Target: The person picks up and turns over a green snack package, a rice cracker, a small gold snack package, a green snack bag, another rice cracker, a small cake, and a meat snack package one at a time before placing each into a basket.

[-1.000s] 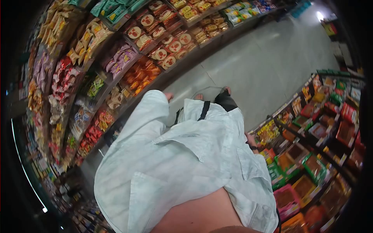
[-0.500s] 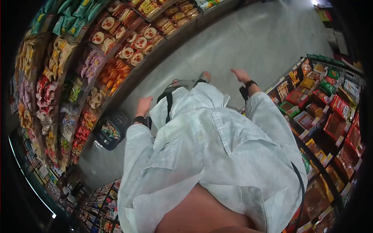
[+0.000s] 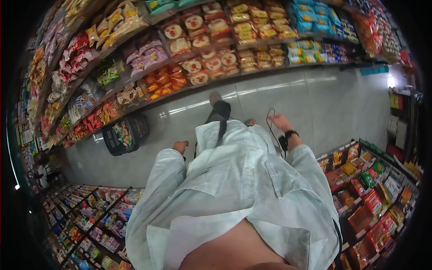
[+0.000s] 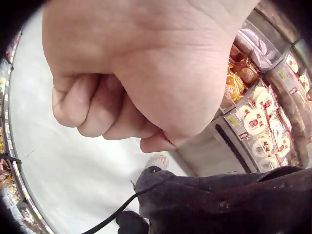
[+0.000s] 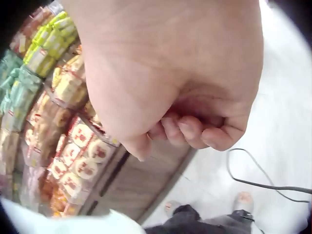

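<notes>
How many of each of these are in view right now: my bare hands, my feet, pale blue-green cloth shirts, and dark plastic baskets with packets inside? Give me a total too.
Bare hands: 2, the left hand and the right hand
Feet: 2, the front foot and the rear foot
Pale blue-green cloth shirt: 1
Dark plastic basket with packets: 1
Total: 6

In the head view, the small packets (image 3: 122, 133) inside the dark plastic basket (image 3: 113, 146) are too small to identify. The left hand (image 4: 141, 73) hides part of the snack shelf (image 4: 214, 146) in its wrist view, whose bottom edge cuts a thin black cable (image 4: 114, 213). The right wrist view crops a looped dark cord (image 5: 265, 186) at its right edge.
</notes>
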Demonstrator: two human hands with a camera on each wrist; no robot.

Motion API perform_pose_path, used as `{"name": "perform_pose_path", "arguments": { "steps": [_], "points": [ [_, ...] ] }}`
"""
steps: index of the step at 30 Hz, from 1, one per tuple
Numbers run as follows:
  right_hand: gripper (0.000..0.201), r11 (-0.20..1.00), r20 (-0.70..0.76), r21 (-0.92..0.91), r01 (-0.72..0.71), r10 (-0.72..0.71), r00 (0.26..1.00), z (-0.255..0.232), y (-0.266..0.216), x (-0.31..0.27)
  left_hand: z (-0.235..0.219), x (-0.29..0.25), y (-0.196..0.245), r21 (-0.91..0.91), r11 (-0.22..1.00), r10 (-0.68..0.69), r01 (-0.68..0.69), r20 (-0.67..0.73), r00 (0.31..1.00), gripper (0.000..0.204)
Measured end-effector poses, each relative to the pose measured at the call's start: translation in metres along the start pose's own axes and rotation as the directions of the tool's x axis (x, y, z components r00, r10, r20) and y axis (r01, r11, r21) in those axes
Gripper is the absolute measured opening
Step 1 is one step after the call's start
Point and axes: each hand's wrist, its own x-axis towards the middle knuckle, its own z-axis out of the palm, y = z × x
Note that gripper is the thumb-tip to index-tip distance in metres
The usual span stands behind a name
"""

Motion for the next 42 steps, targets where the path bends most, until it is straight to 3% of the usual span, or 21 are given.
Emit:
{"name": "perform_pose_path", "arguments": {
  "steps": [2,4,6,7,8,9,11,15,19,23,26,27,28,30,31,32,33,35,37,39,42],
  "points": [
    [0.065,1.000,-0.003,0.011,-0.027,0.027,1.000,0.031,0.065,0.006,-0.012,0.037,0.013,0.052,0.970,0.237,-0.238,0.017,0.971,0.033],
    [0.061,0.999,-0.037,-0.034,-0.004,0.003,0.999,0.051,0.130,-0.005,-0.023,0.079,0.037,0.106,0.812,0.576,-0.574,0.021,0.817,0.038],
    [0.058,0.989,-0.080,0.009,-0.146,0.147,0.986,0.035,0.118,-0.018,-0.040,0.095,0.099,0.196,0.771,0.608,-0.606,0.060,0.792,0.037],
    [0.056,0.949,-0.067,0.078,-0.307,0.312,0.948,0.016,0.081,-0.038,-0.055,0.088,0.144,0.290,0.817,0.492,-0.499,0.103,0.864,0.040],
    [0.055,0.877,-0.042,0.148,-0.457,0.468,0.883,0.006,0.057,-0.047,-0.059,0.093,0.174,0.278,0.767,0.598,-0.579,0.020,0.801,0.041],
    [0.054,0.952,-0.148,-0.057,-0.301,0.291,0.945,0.001,0.056,-0.033,-0.063,0.096,0.201,0.275,0.705,0.693,-0.654,-0.068,0.718,0.042],
    [0.054,0.875,-0.233,-0.484,0.001,-0.130,0.964,-0.010,0.088,0.019,-0.082,0.079,0.260,0.084,0.734,0.679,-0.673,-0.092,0.729,0.042],
    [0.053,0.998,-0.444,0.042,-0.037,0.051,0.894,-0.080,-0.099,0.023,-0.090,0.053,0.321,-0.164,0.687,0.696,-0.708,-0.132,0.706,0.043],
    [0.053,0.970,-0.539,0.054,0.236,-0.171,0.825,-0.126,-0.245,0.041,-0.092,0.052,0.340,-0.154,0.622,0.758,-0.767,-0.127,0.640,0.043],
    [0.026,0.844,-0.505,-0.111,0.525,-0.503,0.701,-0.162,-0.332,0.060,-0.096,0.060,0.328,-0.229,0.663,0.685,-0.713,-0.199,0.701,0.041],
    [0.014,0.666,-0.517,-0.182,0.724,-0.691,0.506,-0.184,-0.378,0.073,-0.089,0.066,0.289,-0.209,0.721,0.567,-0.660,-0.369,0.736,0.042],
    [0.013,0.593,-0.534,-0.213,0.776,-0.736,0.416,-0.189,-0.388,0.077,-0.079,0.103,0.254,-0.033,0.669,0.656,-0.743,-0.443,0.610,0.041],
    [0.018,0.647,-0.495,-0.212,0.732,-0.717,0.491,-0.195,-0.399,0.075,-0.074,0.134,0.219,0.148,0.594,0.740,-0.790,-0.486,0.465,0.040],
    [0.028,0.585,-0.488,-0.367,0.723,-0.783,0.386,-0.200,-0.405,0.101,-0.075,0.123,0.176,-0.025,0.875,0.459,-0.483,-0.272,0.846,0.036],
    [0.033,0.548,-0.469,-0.444,0.709,-0.816,0.338,-0.201,-0.406,0.110,-0.070,0.099,0.168,-0.033,0.900,0.414,-0.434,-0.246,0.877,0.033],
    [0.038,0.612,-0.429,-0.469,0.637,-0.788,0.441,-0.201,-0.409,0.112,-0.063,0.086,0.154,0.009,0.896,0.434,-0.445,-0.242,0.868,0.031],
    [0.037,0.605,-0.414,-0.500,0.620,-0.796,0.442,-0.203,-0.410,0.113,-0.056,0.073,0.141,0.050,0.889,0.453,-0.455,-0.237,0.859,0.030],
    [0.035,0.587,-0.392,-0.563,0.582,-0.809,0.437,-0.202,-0.412,0.114,-0.046,0.091,0.108,0.248,0.780,0.624,-0.574,-0.241,0.743,0.029],
    [0.030,0.573,-0.391,-0.566,0.592,-0.819,0.419,-0.201,-0.408,0.119,-0.055,0.058,0.137,-0.097,0.938,0.311,-0.332,-0.185,0.932,0.028],
    [0.025,0.542,-0.397,-0.566,0.622,-0.840,0.371,-0.201,-0.402,0.119,-0.060,0.055,0.154,-0.229,0.957,0.163,-0.180,-0.091,0.982,0.028],
    [0.016,0.575,-0.470,-0.350,0.739,-0.791,0.393,-0.206,-0.405,0.101,-0.078,0.069,0.172,-0.136,0.941,0.293,-0.310,-0.129,0.947,0.031]
  ]
}}
